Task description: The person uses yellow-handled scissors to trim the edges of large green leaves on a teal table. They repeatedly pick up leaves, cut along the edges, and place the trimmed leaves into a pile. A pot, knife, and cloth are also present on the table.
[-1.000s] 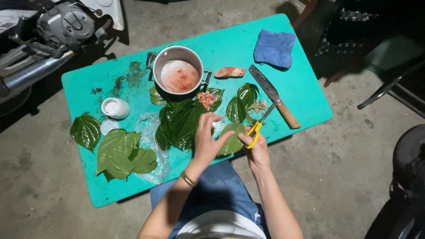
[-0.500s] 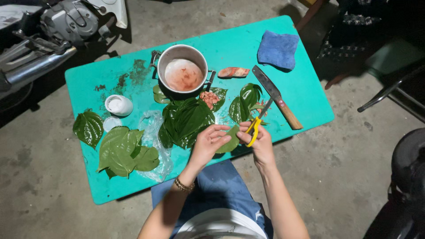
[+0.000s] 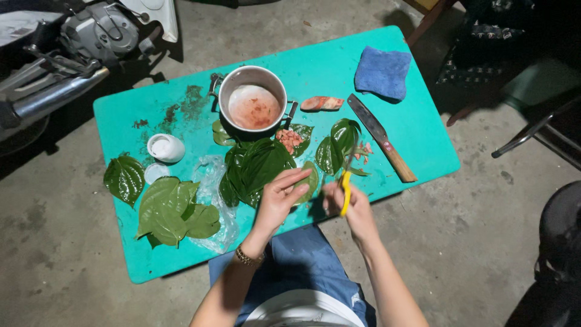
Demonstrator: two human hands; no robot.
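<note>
My left hand (image 3: 282, 195) holds a green leaf (image 3: 308, 180) above the near edge of the turquoise table (image 3: 423, 130). My right hand (image 3: 348, 203) grips yellow-handled scissors (image 3: 345, 189), their blades pointing up toward the leaf pile. A heap of dark green leaves (image 3: 254, 166) lies just beyond my left hand. More leaves (image 3: 338, 145) sit in front of the scissors, with small pink chopped pieces (image 3: 289, 139) on one leaf.
A metal pot (image 3: 252, 106) with pinkish residue stands mid-table. A wooden-handled knife (image 3: 382, 139), blue cloth (image 3: 382, 72), pink chunk (image 3: 322, 103), white jar (image 3: 164, 147), plastic bag (image 3: 213, 200) and lighter leaves (image 3: 172, 212) lie around. A motorcycle (image 3: 66, 48) stands at the far left.
My hands have drawn closer to my body with the leaf and scissors. The scissors now stand more upright. The view shifted slightly, so the table appears further right.
</note>
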